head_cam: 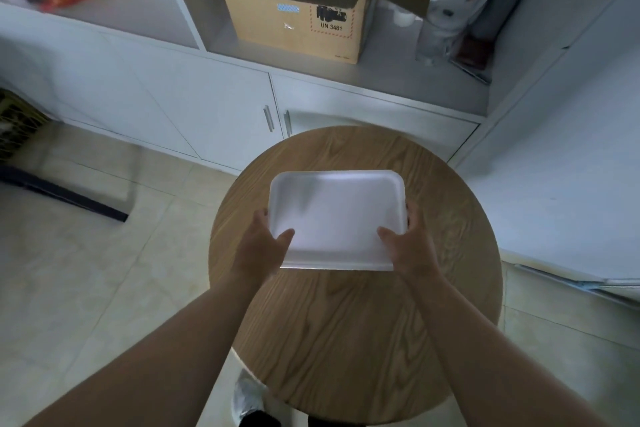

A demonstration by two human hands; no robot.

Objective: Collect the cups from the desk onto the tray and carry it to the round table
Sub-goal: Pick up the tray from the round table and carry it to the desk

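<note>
Tray: a white rectangular tray (337,215) with rounded corners, over the middle of the round table, held at both short sides; nothing shows on its flat inside.
Tray height: its near edge throws a thin shadow on the wood, but whether it is resting on the tabletop or held just above it, I cannot tell.
Left hand: the left hand (260,246) clamps the tray's left side near the front corner, thumb laid on top of the rim and pointing inward, the other fingers curled under and out of sight.
Right hand: the right hand (410,243) grips the right side the same way, thumb on top near the front corner, fingertips wrapped round the edge further along.
Arms: both forearms bare, reaching in from the bottom corners, well apart at the elbows and closing in at the tray.
Round table: a round table (363,322) with a wood-grain top, bare all round the tray.
Behind the table: white cabinet doors (194,107) with metal handles, close to the table's far edge.
Shelf above: an open cardboard box (298,24) marked UN 3481, clear plastic wrap spilling out of the top.
Floor: pale tiles (86,270) to the left; a light shoe (247,399) peeks out under the table's near edge.
</note>
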